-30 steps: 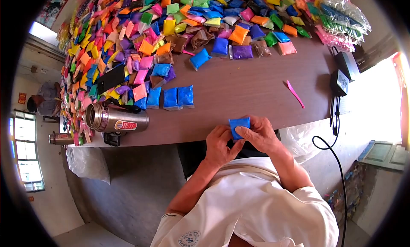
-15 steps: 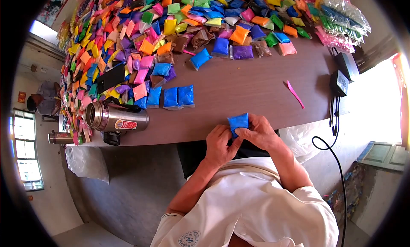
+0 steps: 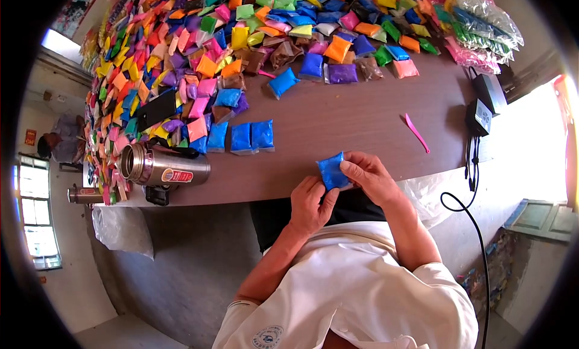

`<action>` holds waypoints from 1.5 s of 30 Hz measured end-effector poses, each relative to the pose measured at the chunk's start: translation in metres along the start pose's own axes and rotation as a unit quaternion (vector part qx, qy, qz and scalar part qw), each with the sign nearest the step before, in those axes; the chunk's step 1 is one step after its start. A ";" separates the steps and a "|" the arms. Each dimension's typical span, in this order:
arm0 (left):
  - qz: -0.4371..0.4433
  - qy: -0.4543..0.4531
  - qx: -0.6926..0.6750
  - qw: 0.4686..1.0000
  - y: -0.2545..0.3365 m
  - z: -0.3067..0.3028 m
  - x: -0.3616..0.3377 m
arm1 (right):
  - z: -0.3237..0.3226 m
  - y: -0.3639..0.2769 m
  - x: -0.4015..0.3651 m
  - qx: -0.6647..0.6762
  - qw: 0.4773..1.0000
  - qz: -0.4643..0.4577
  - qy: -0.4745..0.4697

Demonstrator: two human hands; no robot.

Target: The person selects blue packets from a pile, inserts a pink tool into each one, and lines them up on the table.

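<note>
A small blue packet (image 3: 333,172) is held up just over the table's near edge. Its upper right side is pinched between the thumb and fingers of my right hand (image 3: 369,179). My left hand (image 3: 310,205) is closed at the packet's lower left corner, fingers curled with the thumb against it. On the table left of my hands lie two blue packets (image 3: 252,137) side by side, with another blue packet (image 3: 217,137) beside them.
A large heap of colourful packets (image 3: 199,66) covers the table's far and left parts. A steel flask (image 3: 172,167) lies at the left near a black phone (image 3: 157,111). A pink plastic knife-like tool (image 3: 416,134) and a black box with cables (image 3: 479,117) are at the right.
The blue packet has tilted and moved slightly left and up. My right thumb has shifted from its lower part to its upper right side. My left hand has barely moved.
</note>
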State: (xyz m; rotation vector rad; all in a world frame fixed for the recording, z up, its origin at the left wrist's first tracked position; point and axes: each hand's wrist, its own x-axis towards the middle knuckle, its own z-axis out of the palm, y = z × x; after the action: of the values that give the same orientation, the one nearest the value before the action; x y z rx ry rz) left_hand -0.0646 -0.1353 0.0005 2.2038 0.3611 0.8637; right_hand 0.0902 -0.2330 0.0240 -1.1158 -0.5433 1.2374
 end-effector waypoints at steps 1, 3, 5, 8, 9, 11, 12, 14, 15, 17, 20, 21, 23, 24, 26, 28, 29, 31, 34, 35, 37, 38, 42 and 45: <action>0.002 0.001 -0.001 1.000 0.001 0.000 0.000 | 0.001 0.000 0.001 -0.011 1.000 0.000 0.004; 0.004 0.001 -0.003 1.000 0.002 0.000 0.001 | 0.000 0.003 0.002 -0.022 1.000 -0.001 0.008; 0.012 -0.001 0.006 1.000 0.002 -0.001 0.001 | -0.002 0.007 0.003 -0.044 0.999 -0.019 0.013; 0.010 0.002 0.006 1.000 0.001 0.000 0.000 | 0.000 0.007 0.004 -0.049 0.998 -0.025 0.021; 0.009 0.002 0.006 1.000 0.001 0.000 0.000 | 0.000 0.005 0.003 -0.050 0.998 -0.025 0.021; 0.005 -0.005 0.014 1.000 0.001 -0.001 0.000 | 0.002 -0.002 0.002 -0.062 0.998 -0.013 0.003; 0.005 -0.006 0.013 1.000 0.001 -0.001 0.000 | 0.002 -0.002 0.001 -0.062 0.998 -0.013 0.003; -0.001 0.000 0.007 1.000 0.001 0.000 0.000 | 0.002 0.000 0.001 -0.063 0.997 -0.008 -0.035; -0.001 0.000 0.007 1.000 0.002 0.000 0.000 | 0.001 0.002 0.002 -0.063 0.997 -0.008 -0.035; 0.007 -0.006 0.020 1.000 0.003 -0.001 0.001 | -0.004 0.005 0.003 -0.106 0.993 -0.005 -0.041; 0.004 -0.004 0.010 1.000 0.002 -0.001 0.000 | -0.004 0.003 0.003 -0.127 0.991 -0.004 -0.036; 0.004 -0.004 0.011 1.000 0.001 -0.001 0.000 | -0.003 0.002 0.003 -0.127 0.991 -0.005 -0.037; 0.006 -0.004 0.012 1.000 0.000 -0.001 -0.001 | -0.003 0.000 0.002 -0.113 0.992 0.004 -0.052; 0.006 -0.003 0.013 1.000 0.000 -0.001 -0.001 | -0.003 0.000 0.002 -0.113 0.992 0.003 -0.053; 0.004 -0.006 0.020 1.000 0.001 -0.001 -0.001 | -0.003 -0.001 0.001 -0.116 0.992 -0.008 -0.054; 0.000 -0.006 0.025 1.000 0.001 -0.001 -0.001 | -0.002 -0.002 0.000 -0.123 0.991 -0.007 -0.049; -0.005 -0.008 0.028 1.000 0.001 -0.001 -0.002 | -0.001 -0.002 0.000 -0.129 0.991 -0.006 -0.042; 0.001 0.005 0.020 1.000 0.001 0.000 0.000 | 0.001 -0.002 -0.001 -0.108 0.993 -0.016 -0.039; 0.008 0.013 0.011 1.000 0.003 0.000 0.001 | 0.000 -0.012 -0.001 -0.089 0.995 -0.019 -0.051; 0.006 0.010 0.011 1.000 0.003 -0.001 0.001 | -0.001 -0.016 0.000 -0.090 0.994 -0.009 -0.066; 0.004 0.011 0.018 1.000 0.003 -0.001 0.001 | -0.002 -0.018 0.004 -0.094 0.993 -0.018 -0.063; 0.000 0.012 0.024 1.000 0.003 0.000 0.001 | -0.003 -0.019 0.006 -0.098 0.993 -0.027 -0.060; 0.009 0.017 0.015 1.000 0.002 0.001 0.000 | -0.010 -0.026 0.028 -0.147 0.986 -0.063 0.035; 0.011 0.016 0.015 1.000 0.002 0.001 0.000 | 0.001 -0.033 0.044 -0.129 0.986 -0.051 0.090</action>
State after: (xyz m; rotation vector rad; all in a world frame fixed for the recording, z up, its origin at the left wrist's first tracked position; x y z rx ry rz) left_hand -0.0637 -0.1376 0.0015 2.2285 0.3679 0.9108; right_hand 0.1178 -0.1900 0.0431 -1.3855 -0.6266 0.9837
